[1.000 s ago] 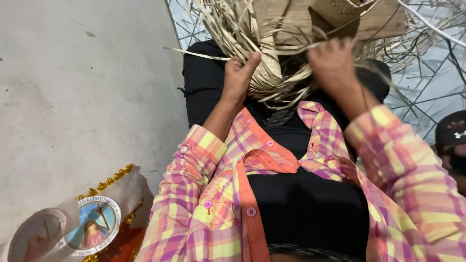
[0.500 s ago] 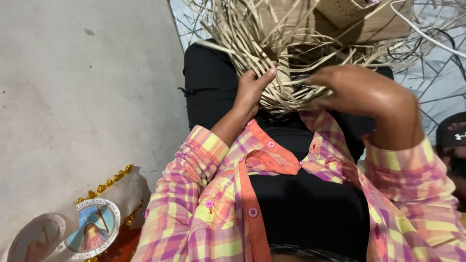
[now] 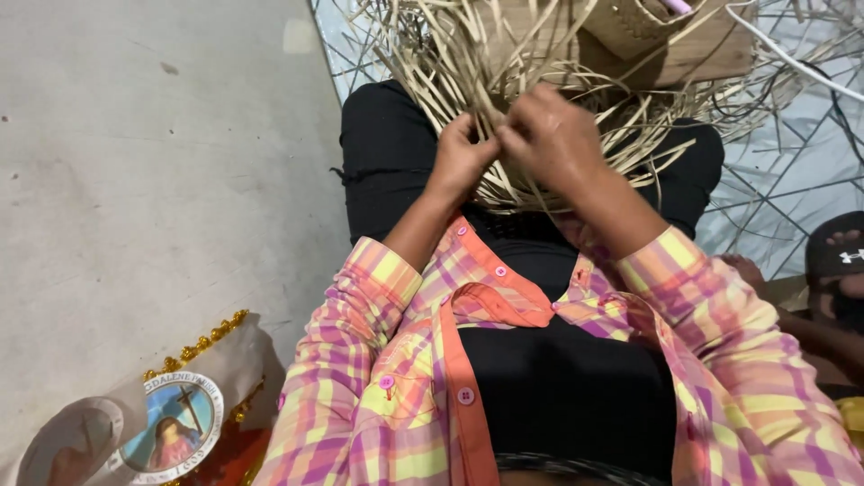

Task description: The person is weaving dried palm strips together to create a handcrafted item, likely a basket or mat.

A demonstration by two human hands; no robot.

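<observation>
Bare grey concrete floor (image 3: 153,180) is seen on the left, marked with a few small dark specks. A pale patterned sheet (image 3: 774,171) with thin crossing lines is spread over it at top and right (edge visible near top centre). Loose straw strips (image 3: 720,108) are scattered on the sheet. At lower left, a cloth banner (image 3: 180,414) with gold bead trim and a round picture emblem is laid on the concrete.

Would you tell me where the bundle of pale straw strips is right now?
In the head view, the straw strips lie top centre across the person's black-clad lap, with the left hand and right hand closed on them and a woven piece just behind.
</observation>
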